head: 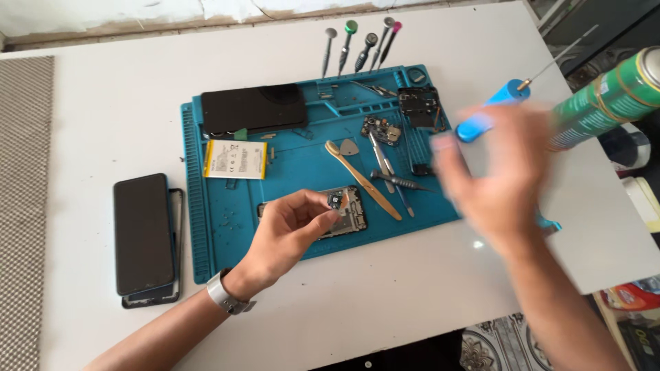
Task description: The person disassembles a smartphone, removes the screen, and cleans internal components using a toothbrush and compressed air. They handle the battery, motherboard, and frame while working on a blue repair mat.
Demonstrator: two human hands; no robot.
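Over the blue repair mat (206,227), left hand (289,230) pinches a tiny, light, fragile chip (335,200) by its edges; blurred right hand (498,182), grip unclear.

Matt blue rubbery mat (227,227), glossy black phone glass (142,232).

- Small dark chip component (335,200): square, pinched upright between fingertips, above the teal mat's near edge, around the tabletop's middle.
- Blue-handled tool (491,110): thin metal tip pointing toward the far right corner, raised, motion-blurred.
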